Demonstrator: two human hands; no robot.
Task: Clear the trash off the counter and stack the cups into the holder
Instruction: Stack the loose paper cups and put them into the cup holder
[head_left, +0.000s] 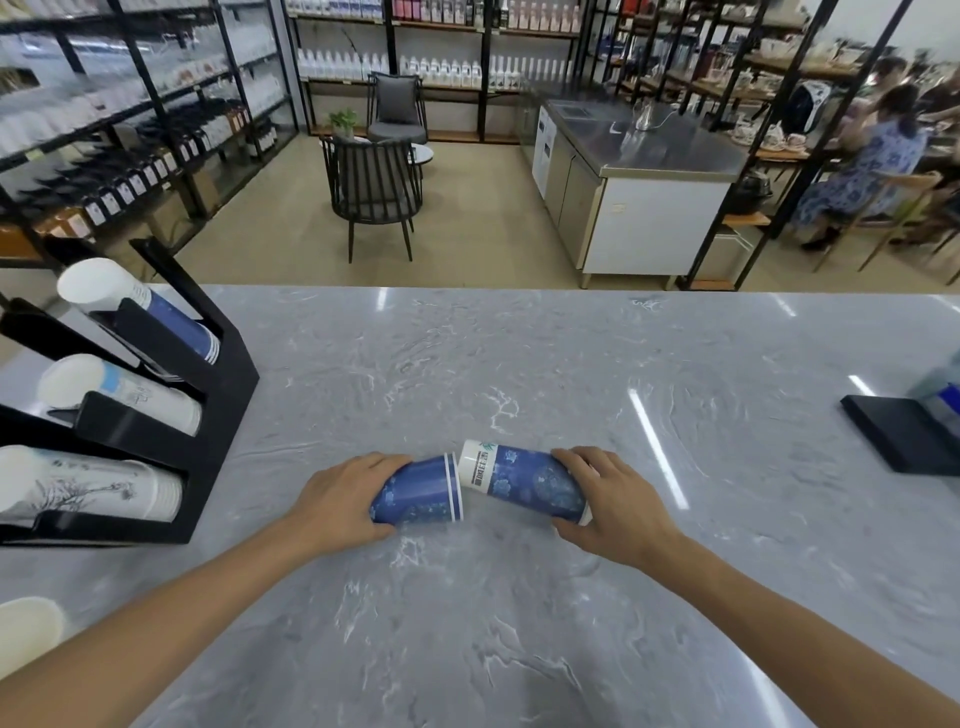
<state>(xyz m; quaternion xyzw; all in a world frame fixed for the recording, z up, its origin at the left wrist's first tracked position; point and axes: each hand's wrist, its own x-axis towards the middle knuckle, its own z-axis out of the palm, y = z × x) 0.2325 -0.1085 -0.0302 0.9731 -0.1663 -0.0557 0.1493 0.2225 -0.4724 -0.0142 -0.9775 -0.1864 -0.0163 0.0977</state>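
Observation:
Two blue patterned paper cups lie sideways just above the grey marble counter (519, 364), held end to end at its middle. My left hand (343, 496) grips the left blue cup (421, 491), which looks like a short nested stack with its rims to the right. My right hand (610, 501) grips the right blue cup (524, 478) around its wide end, its white-banded end meeting the left cup's rims. A black cup holder (218, 395) stands at the left with three slanted slots: blue cups (176, 325) on top, white cups (130, 395) in the middle, ink-print cups (93, 488) below.
A black tray (904, 436) with a bluish container sits at the counter's right edge. A white cup rim (26, 629) shows at the lower left edge. Beyond the counter are chairs, a steel worktable, bottle shelves and seated people.

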